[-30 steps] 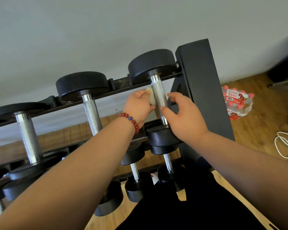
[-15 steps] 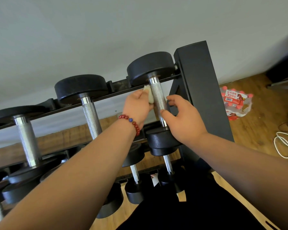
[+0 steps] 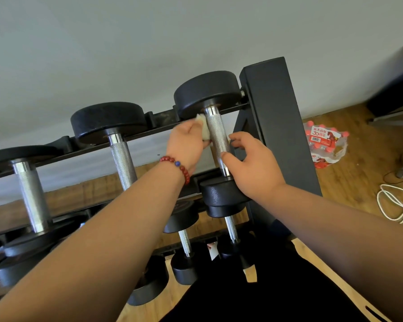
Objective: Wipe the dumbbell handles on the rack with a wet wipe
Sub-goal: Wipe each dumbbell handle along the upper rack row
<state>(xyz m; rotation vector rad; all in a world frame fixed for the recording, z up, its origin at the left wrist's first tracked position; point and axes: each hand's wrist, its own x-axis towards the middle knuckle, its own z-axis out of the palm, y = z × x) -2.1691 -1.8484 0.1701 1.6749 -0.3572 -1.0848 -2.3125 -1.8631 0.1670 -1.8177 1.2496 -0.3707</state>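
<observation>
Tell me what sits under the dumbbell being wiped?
Smaller dumbbells on the rack's lower tiers, with wooden floor beneath. The forearms and dark clothing cover much of those tiers.

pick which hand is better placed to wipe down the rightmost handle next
Left. The left hand holds the wipe against the top of the handle; the right hand has no wipe and just steadies the handle.

Black rack (image 3: 273, 117) (dumbbells (image 3: 122, 159) aboard)
</observation>
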